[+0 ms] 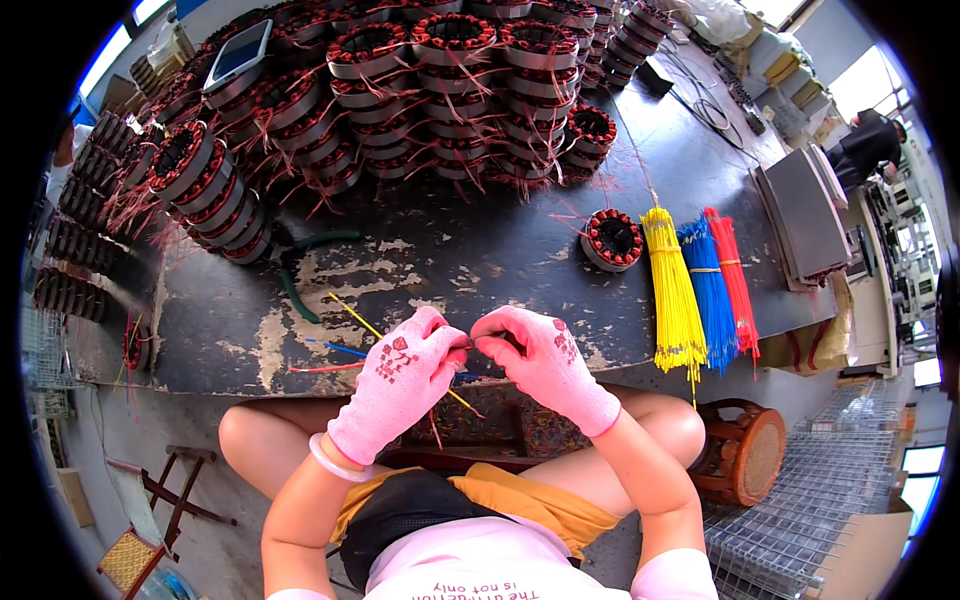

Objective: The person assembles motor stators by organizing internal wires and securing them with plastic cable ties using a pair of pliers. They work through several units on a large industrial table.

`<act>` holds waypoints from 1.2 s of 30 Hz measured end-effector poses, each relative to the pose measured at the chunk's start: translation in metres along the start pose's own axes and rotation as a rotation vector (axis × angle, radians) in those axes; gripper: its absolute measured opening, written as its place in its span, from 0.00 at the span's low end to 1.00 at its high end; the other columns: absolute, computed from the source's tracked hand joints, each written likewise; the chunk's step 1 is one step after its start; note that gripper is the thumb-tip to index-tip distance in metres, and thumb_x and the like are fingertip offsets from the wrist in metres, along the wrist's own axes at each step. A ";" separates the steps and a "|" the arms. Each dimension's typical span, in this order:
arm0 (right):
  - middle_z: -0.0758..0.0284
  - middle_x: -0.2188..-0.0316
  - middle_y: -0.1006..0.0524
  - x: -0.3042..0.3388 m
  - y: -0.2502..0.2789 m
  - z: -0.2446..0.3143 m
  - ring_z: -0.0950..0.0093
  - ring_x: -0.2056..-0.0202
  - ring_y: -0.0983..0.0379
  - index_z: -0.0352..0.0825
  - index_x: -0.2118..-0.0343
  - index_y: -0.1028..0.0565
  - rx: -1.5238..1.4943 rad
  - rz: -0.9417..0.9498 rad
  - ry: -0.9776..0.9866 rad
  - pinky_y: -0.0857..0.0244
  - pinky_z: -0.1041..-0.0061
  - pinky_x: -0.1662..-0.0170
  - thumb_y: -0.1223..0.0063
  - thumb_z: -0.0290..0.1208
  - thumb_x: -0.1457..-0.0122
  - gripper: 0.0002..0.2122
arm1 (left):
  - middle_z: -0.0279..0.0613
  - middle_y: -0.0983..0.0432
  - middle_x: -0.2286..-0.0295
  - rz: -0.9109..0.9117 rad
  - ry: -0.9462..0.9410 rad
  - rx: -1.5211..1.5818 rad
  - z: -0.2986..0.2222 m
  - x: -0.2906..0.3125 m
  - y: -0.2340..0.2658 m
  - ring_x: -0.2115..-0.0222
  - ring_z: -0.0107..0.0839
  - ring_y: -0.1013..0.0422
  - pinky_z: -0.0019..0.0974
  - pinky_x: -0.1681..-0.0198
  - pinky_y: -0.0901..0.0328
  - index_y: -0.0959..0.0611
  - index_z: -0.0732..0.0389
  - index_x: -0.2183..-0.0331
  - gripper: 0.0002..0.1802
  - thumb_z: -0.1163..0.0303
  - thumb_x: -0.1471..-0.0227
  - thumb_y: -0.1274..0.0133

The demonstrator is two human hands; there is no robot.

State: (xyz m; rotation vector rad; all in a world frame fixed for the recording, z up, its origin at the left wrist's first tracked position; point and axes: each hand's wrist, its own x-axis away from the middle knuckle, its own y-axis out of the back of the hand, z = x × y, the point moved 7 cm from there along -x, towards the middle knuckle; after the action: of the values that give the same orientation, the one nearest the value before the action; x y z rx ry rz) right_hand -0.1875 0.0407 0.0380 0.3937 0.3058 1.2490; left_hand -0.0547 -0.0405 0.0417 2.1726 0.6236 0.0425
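Both my hands wear pink gloves with dark red print and meet fingertip to fingertip over the table's front edge. My left hand [393, 382] is closed round a few thin wires: a yellow wire [355, 315], a blue wire [336, 348] and a red wire [325, 368] stick out on its left side, with more ends below its fingers. Thumb and fingers of my right hand [548, 366] are pinched together against the left fingertips; whatever lies between them is too small to make out. Green-handled pliers [297, 297] rest beyond my left hand.
One wound motor stator [612, 240] stands beyond my right hand, beside yellow [676, 290], blue [708, 285] and red wire bundles [734, 285]. Tall stator stacks [455, 90] fill the back of the worn black table [400, 240]. A wooden stool [745, 455] is at the right.
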 end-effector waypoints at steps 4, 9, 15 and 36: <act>0.65 0.71 0.21 -0.001 0.000 -0.003 0.82 0.73 0.30 0.31 0.60 0.21 -0.040 0.040 -0.019 0.33 0.77 0.67 0.43 0.23 0.38 0.05 | 0.43 0.26 0.65 -0.033 0.004 0.029 -0.004 0.000 -0.001 0.65 0.45 0.25 0.45 0.63 0.29 0.17 0.59 0.63 0.08 0.72 0.47 0.39; 0.71 0.68 0.22 -0.008 -0.009 -0.036 0.84 0.67 0.31 0.28 0.60 0.24 -0.315 0.193 -0.230 0.34 0.81 0.63 0.44 0.26 0.38 0.08 | 0.39 0.26 0.68 -0.116 -0.085 0.006 -0.006 0.003 -0.013 0.67 0.42 0.25 0.43 0.64 0.29 0.18 0.57 0.65 0.08 0.72 0.50 0.37; 0.68 0.59 0.20 0.006 0.005 -0.030 0.81 0.63 0.26 0.32 0.55 0.23 -0.030 0.089 -0.198 0.30 0.78 0.60 0.38 0.28 0.42 0.13 | 0.39 0.24 0.68 -0.147 -0.144 0.015 -0.002 0.004 -0.017 0.68 0.42 0.24 0.42 0.65 0.29 0.17 0.58 0.66 0.11 0.75 0.55 0.35; 0.62 0.66 0.20 0.025 -0.002 0.007 0.60 0.62 0.22 0.34 0.62 0.22 0.559 -0.022 0.481 0.29 0.65 0.61 0.41 0.32 0.40 0.07 | 0.40 0.25 0.67 -0.104 -0.136 0.069 0.002 0.001 -0.020 0.67 0.43 0.24 0.43 0.65 0.29 0.17 0.58 0.65 0.11 0.76 0.54 0.37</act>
State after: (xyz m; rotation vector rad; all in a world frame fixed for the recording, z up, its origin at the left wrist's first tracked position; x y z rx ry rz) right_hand -0.1759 0.0629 0.0436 0.5591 1.0802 1.2152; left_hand -0.0617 -0.0308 0.0255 2.1843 0.6665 -0.1831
